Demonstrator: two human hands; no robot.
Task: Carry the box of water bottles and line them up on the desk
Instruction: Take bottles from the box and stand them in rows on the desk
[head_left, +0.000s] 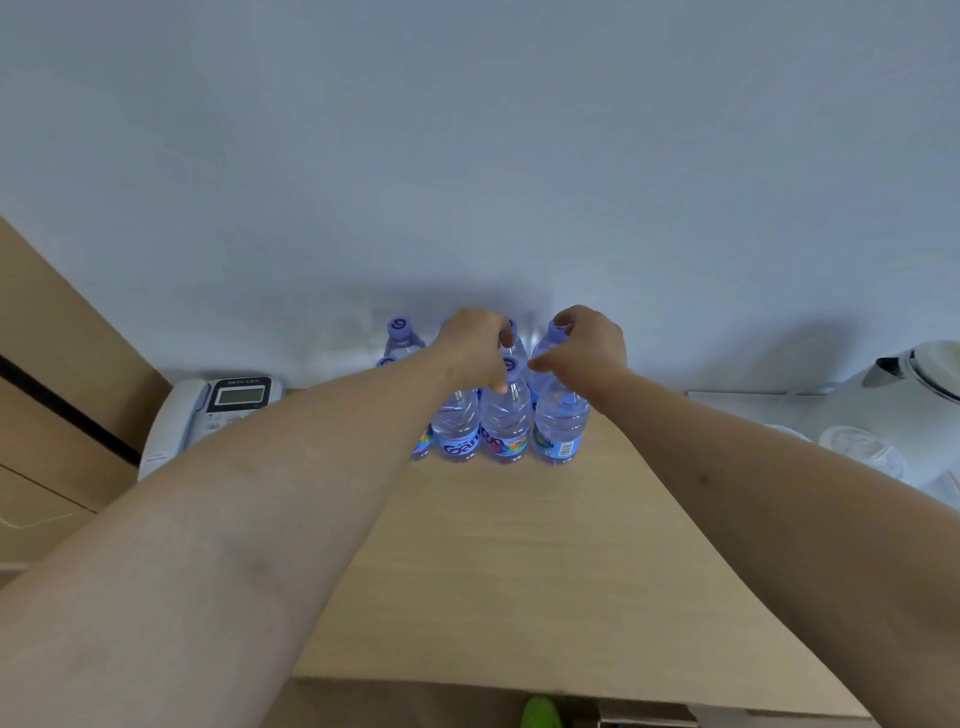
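A: Obs. Water bottles (506, 415) stand upright in a tight cluster at frame centre, on the far part of the surface (519, 545), close to the wall. Long axes vertical, caps up. At least two ranks: a front one with labels readable, a back one half hidden

B: Grip state?

A: Left hand (475, 345) reaches over the cluster from the left, fingers curled down around the neck of a bottle in the middle; looks clamped on it, though the contact is partly hidden. Right hand (589, 343) pinches the cap of the back right bottle (556, 335)

B: Deciding relation?

A: Each bottle hangs straight below its grip, so my judgement: lift or slide along the vertical axis, no tilt. Right hand is nearer the right end of the row, left nearer the middle

B: Surroundings?

A: Telephone (218, 410) at left, kettle (919, 384) at right edge; both well apart from the bottles. Box not identifiable
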